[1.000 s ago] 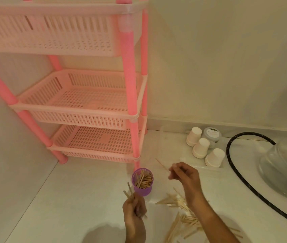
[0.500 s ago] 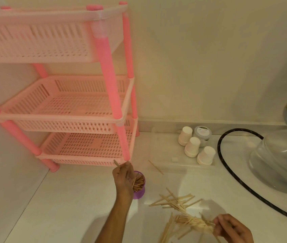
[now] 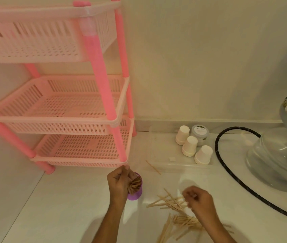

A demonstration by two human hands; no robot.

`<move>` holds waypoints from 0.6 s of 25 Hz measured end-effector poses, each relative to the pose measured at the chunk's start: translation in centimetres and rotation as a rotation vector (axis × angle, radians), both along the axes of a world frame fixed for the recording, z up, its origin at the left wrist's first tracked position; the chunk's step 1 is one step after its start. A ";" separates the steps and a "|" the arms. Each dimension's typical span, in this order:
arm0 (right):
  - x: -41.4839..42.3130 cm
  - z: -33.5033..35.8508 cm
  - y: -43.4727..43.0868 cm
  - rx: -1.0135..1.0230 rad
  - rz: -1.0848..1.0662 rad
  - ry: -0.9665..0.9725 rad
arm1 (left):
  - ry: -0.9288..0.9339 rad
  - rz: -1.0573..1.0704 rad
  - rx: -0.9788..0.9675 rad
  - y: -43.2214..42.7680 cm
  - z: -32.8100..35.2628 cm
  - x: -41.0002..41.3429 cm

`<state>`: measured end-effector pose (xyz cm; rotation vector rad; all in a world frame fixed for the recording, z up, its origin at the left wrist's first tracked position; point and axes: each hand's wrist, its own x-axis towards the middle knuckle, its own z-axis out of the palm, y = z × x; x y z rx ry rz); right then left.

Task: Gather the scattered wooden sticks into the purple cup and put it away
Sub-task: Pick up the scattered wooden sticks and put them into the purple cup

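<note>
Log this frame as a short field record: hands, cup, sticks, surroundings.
left hand: at the rim of the purple plastic cup, on the sticks inside
right hand: over the scattered wooden sticks, fingers curled; grip unclear
cup: upright on the white floor, partly filled
stray stick: apart, by the clear tray
rack: pink three-tier plastic rack, shelves bare

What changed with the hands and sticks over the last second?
The left hand carried its sticks forward to the purple cup. The right hand dropped back onto the scattered sticks. Cup, white cups and pink rack stayed put.
</note>
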<state>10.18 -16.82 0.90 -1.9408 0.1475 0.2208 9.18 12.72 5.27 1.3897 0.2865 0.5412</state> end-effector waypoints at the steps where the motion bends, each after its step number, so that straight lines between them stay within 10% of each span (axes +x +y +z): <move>1: 1.6 0.4 2.2 -0.127 0.020 -0.051 | -0.024 0.005 0.034 0.0 0.4 -0.4; 15: 7.4 -3.0 13.8 -0.625 -0.100 -0.140 | 0.060 0.260 0.026 3.3 -1.7 -8.1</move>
